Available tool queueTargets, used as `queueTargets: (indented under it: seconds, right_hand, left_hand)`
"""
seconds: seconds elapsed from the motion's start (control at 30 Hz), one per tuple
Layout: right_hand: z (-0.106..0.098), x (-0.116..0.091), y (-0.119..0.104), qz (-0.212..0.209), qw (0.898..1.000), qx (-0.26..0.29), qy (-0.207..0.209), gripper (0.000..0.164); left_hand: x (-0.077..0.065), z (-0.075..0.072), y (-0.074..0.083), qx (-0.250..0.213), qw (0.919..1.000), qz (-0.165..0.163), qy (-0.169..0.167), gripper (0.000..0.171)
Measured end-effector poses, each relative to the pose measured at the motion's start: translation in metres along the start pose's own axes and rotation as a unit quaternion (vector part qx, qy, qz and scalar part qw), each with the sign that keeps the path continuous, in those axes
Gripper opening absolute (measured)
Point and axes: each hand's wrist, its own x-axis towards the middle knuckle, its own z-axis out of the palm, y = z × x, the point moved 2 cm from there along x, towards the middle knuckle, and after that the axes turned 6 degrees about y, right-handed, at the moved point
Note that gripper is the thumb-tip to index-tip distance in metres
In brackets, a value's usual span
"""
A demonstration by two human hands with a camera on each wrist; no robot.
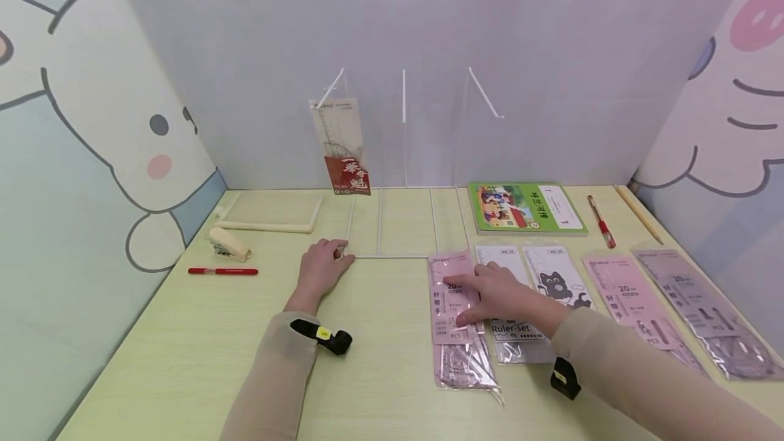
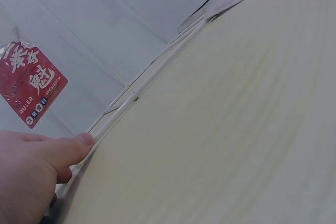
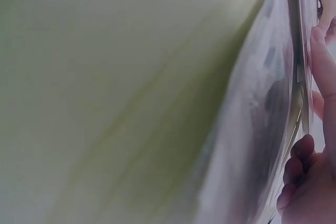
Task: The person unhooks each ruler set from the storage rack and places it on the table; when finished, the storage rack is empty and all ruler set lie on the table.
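Observation:
My left hand [image 1: 322,265] holds the front left corner of a white wire display rack [image 1: 392,256], thumb on top of the wire in the left wrist view. From the rack's left hook hangs a ruler set with a red label [image 1: 347,172]. My right hand [image 1: 499,291] lies over a pink ruler set [image 1: 450,332] in a clear bag, the index finger and thumb spread apart and touching its face. Beneath that hand and wrist are two white ruler sets [image 1: 502,257], partly covered. In the right wrist view, curled fingers [image 3: 299,163] appear beside the packs.
Farther right lie another pink ruler set [image 1: 625,291] and a purple one [image 1: 692,291]. Behind them are a green book [image 1: 527,208], a red pen [image 1: 602,223] and a wooden stick [image 1: 638,213]. At left sit a white frame-like tray [image 1: 269,226], a stapler [image 1: 229,243] and a red pen [image 1: 223,271].

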Motion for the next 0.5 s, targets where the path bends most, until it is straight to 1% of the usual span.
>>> queueTargets:
  seconds: [0.13, 0.3, 0.5]
  right_hand:
    - [-0.0003, 0.0, 0.0002, -0.013, 1.0, -0.02, 0.006, 0.084]
    - [0.0, -0.0001, 0.0009, -0.017, 0.999, -0.036, 0.007, 0.084]
    - [-0.0017, -0.0004, -0.0004, -0.025, 0.999, -0.041, 0.009, 0.085]
  left_hand:
    - [0.0003, 0.0001, -0.0003, -0.001, 1.0, 0.0, 0.002, 0.04]
    - [0.0009, 0.0014, -0.0009, -0.001, 1.0, -0.004, -0.002, 0.041]
    - [0.0013, 0.0019, -0.0014, -0.002, 1.0, -0.005, -0.005, 0.041]
